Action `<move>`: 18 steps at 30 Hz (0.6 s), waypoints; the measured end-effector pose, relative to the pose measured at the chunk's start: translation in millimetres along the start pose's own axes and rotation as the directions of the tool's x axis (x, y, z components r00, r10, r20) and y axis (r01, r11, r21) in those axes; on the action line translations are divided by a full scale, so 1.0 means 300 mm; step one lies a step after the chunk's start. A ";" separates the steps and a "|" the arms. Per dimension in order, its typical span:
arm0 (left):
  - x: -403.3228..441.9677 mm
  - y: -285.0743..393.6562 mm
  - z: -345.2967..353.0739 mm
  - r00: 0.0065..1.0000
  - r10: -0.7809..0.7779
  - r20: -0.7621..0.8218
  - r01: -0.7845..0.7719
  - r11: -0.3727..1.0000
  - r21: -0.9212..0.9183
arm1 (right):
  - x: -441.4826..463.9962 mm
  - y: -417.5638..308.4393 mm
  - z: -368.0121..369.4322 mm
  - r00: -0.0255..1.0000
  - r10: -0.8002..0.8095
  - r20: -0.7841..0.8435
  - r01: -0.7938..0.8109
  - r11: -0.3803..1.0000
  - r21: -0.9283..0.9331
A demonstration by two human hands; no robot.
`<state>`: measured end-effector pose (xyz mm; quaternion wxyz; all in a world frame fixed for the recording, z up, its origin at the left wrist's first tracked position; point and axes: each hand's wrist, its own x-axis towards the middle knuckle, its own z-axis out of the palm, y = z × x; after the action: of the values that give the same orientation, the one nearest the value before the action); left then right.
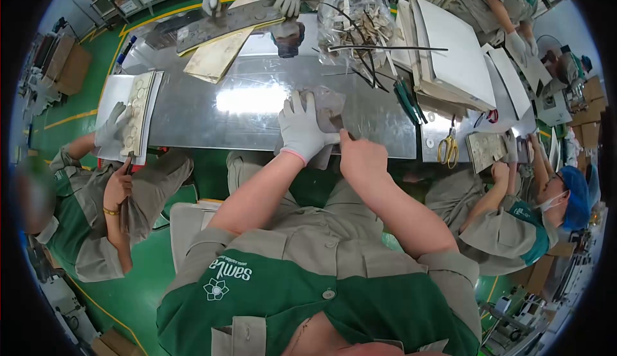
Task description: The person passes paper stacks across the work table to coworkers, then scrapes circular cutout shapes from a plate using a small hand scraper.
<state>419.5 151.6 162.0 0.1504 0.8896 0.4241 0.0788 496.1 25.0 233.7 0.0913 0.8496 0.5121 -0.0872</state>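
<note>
By the metal bench's (193,121) near edge, the gloved left hand (303,131) spreads flat over a translucent sheet (331,101); the right hand (364,158) clenches a tool (337,122). Green floor (80,102) lies far left of them.

Your left hand (302,128) lies palm down in a white glove (297,135), fingers spread and pointing forward, with its thumb stretched across toward your other side. A pink cuff (294,154) rings your left wrist. Your right hand (363,158) is bare and curled into a grip, its knuckles just beside that thumb. Your left forearm (257,192) and right forearm (408,209) are bare below your short sleeves, both reaching forward and slanting inward, so your two hands meet near your midline.
</note>
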 end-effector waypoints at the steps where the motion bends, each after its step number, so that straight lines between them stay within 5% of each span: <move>1: -0.017 0.003 0.008 1.000 0.005 0.006 -0.005 1.000 0.004 | 0.020 0.002 0.003 1.000 0.004 -0.010 -0.004 1.000 0.030; 18: -0.016 0.010 0.009 1.000 -0.025 -0.017 0.025 1.000 -0.005 | 0.014 -0.026 0.000 0.998 -0.008 -0.061 0.006 1.000 -0.022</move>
<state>419.4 145.7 160.2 0.1498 0.8831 0.4364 0.0855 491.1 32.0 232.1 0.0846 0.8490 0.5185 -0.0559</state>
